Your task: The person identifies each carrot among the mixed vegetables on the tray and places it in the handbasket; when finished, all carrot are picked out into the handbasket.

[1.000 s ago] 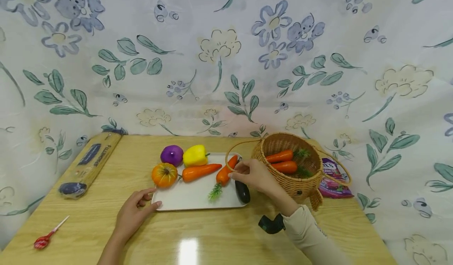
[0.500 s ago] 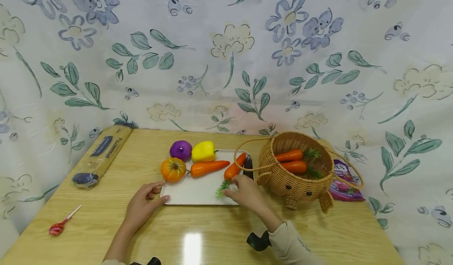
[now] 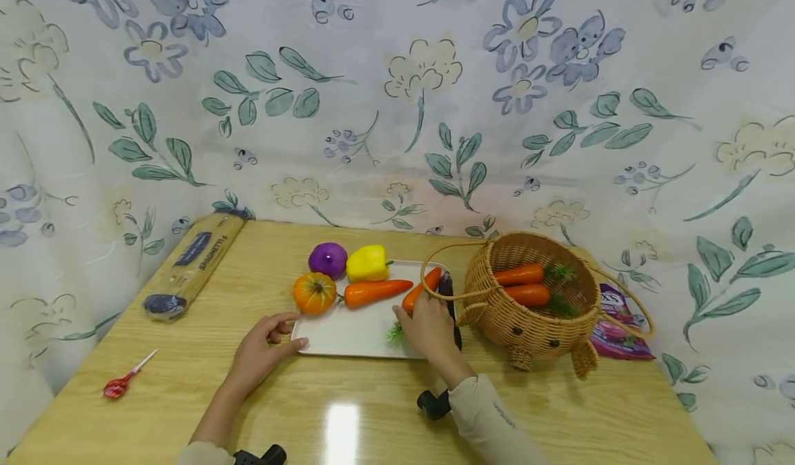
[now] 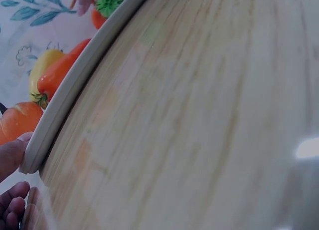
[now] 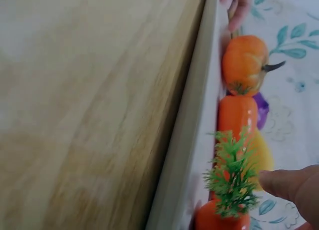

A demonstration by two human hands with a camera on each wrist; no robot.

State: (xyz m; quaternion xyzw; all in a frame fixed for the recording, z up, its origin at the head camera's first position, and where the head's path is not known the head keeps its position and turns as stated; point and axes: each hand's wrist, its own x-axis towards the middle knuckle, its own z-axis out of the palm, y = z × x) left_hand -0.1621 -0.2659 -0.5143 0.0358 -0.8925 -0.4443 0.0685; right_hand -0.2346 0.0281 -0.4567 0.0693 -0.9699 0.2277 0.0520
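My left hand (image 3: 262, 354) grips the front left corner of a white tray (image 3: 354, 337), thumb over its rim (image 4: 65, 95). Over the tray's right end, my right hand (image 3: 431, 334) reaches onto an orange carrot (image 3: 430, 282) with green leaves (image 5: 233, 175). Its thumb (image 5: 286, 182) extends beside the leaves. The other fingers are hidden, so I cannot tell whether they grip the carrot. A dark eggplant (image 3: 446, 285) lies just right of this hand. Also on the tray are another carrot (image 3: 377, 292), an orange pumpkin (image 3: 314, 293), a purple onion-like vegetable (image 3: 328, 261) and a yellow bell pepper (image 3: 368, 263).
A wicker basket (image 3: 540, 334) with two carrots (image 3: 526, 294) stands right of the tray, its handle overlapping the tray's right end. Behind it is a purple packet (image 3: 621, 334). A spaghetti pack (image 3: 195, 261) and a red lollipop (image 3: 116, 388) lie at left.
My right hand has come down from the eggplant's upper end, then moved forward over the carrot. The eggplant shows farther right against the tray. My left hand keeps its place as the view shifts.
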